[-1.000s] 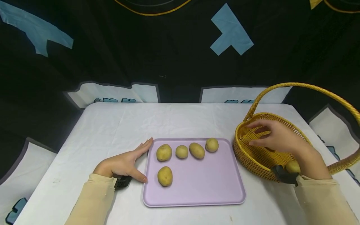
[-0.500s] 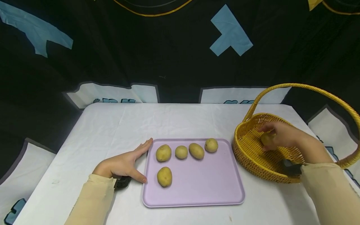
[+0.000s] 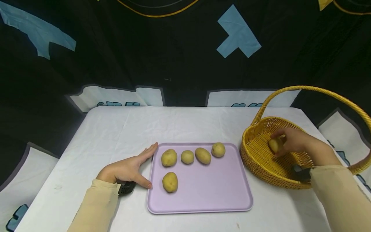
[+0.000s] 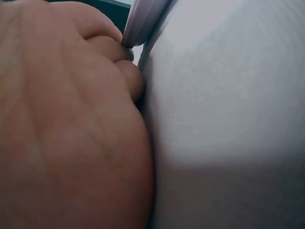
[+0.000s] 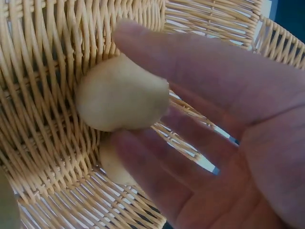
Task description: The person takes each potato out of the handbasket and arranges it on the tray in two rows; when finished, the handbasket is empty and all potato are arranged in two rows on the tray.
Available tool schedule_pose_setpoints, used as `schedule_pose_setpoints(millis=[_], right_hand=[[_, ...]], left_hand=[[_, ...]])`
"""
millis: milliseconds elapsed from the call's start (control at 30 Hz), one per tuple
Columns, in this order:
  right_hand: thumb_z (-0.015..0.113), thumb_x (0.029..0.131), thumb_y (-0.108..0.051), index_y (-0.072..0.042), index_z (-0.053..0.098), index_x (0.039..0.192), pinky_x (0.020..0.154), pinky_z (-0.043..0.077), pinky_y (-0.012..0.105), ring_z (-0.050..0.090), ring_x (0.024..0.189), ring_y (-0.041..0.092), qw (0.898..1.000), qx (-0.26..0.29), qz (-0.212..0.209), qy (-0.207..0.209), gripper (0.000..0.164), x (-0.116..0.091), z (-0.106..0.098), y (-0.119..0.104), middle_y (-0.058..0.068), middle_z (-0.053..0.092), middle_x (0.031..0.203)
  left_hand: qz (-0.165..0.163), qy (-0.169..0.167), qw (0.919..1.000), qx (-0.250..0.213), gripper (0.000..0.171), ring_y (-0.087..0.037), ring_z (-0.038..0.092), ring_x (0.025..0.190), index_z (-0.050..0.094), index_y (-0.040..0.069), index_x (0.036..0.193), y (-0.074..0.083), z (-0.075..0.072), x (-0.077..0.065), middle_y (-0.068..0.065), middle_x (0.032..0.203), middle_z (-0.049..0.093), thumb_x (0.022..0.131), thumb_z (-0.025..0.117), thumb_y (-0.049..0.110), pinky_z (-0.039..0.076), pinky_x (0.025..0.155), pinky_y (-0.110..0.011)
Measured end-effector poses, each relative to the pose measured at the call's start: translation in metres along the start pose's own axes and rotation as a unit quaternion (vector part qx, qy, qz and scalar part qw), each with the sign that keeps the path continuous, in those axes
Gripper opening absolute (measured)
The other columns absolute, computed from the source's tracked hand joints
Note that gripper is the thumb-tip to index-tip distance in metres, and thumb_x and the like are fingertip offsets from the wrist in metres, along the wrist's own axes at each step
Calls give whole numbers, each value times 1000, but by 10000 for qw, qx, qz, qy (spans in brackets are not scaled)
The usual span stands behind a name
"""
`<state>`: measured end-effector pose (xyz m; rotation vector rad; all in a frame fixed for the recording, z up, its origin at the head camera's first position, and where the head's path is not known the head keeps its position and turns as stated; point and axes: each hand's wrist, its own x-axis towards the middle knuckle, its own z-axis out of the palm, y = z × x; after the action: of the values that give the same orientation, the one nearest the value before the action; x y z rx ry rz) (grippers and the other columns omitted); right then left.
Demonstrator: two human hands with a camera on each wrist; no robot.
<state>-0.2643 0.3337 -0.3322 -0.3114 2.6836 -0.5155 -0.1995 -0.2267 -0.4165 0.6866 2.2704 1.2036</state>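
Note:
My right hand (image 3: 299,142) is down inside a yellow wicker basket (image 3: 256,164) and grips a potato (image 3: 274,145) between thumb and fingers. In the right wrist view that potato (image 5: 119,98) lies between the thumb and the fingertips, with a second potato (image 5: 113,164) partly hidden behind the fingers. My left hand (image 3: 126,168), fingers straight and thumb spread, rests against the left edge of a lilac tray (image 3: 214,190). Several potatoes lie on the tray: a row along its far side and a single potato (image 3: 170,182) nearer the front left.
The basket's tall arched handle (image 3: 316,88) rises over my right forearm. A white-covered table (image 3: 185,125) carries the tray and basket. Behind it hangs a dark curtain (image 3: 174,64) with blue patches. Another potato (image 5: 5,205) shows at the right wrist view's left edge.
My right hand was over the basket with loosely bent fingers and nothing in them; it has gone lower and taken hold of a potato. My left hand and the tray have stayed put.

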Motion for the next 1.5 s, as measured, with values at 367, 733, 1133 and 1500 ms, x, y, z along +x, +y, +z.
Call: schedule_pose_setpoints(millis=[367, 733, 1133, 1500], right_hand=[[93, 71, -23, 9, 61, 127, 81, 52, 42, 56, 97, 32, 9986, 295, -44, -427, 72, 5, 8, 5, 20, 62, 115], [91, 73, -25, 7, 62, 127, 83, 53, 48, 57, 97, 32, 9995, 278, -94, -102, 69, 3, 6, -1, 20, 62, 116], [87, 78, -18, 3, 58, 134, 81, 56, 42, 58, 101, 35, 9953, 668, 66, 698, 67, -10, -11, -26, 25, 58, 126], [85, 82, -24, 0, 56, 136, 91, 51, 49, 54, 111, 38, 9840, 1033, -25, 1454, 66, -26, -3, -56, 26, 57, 131]], left_hand=[[4, -21, 10000, 34, 135, -33, -11, 151, 3, 8, 162, -1, 0, 1, -9, 168, -6, 66, 95, 31, -4, 116, -62], [35, -20, 10000, 20, 135, -33, -11, 151, 3, 7, 162, -2, 0, 1, -10, 168, -6, 66, 94, 31, -3, 116, -61], [16, -4, 10000, 21, 134, -34, -12, 151, 3, 7, 162, -1, -1, 1, -10, 168, -6, 66, 94, 32, -4, 116, -62], [-21, -8, 10000, -9, 134, -35, -13, 151, 3, 7, 162, 0, 0, 0, -10, 168, -6, 67, 94, 30, -5, 116, -62]])
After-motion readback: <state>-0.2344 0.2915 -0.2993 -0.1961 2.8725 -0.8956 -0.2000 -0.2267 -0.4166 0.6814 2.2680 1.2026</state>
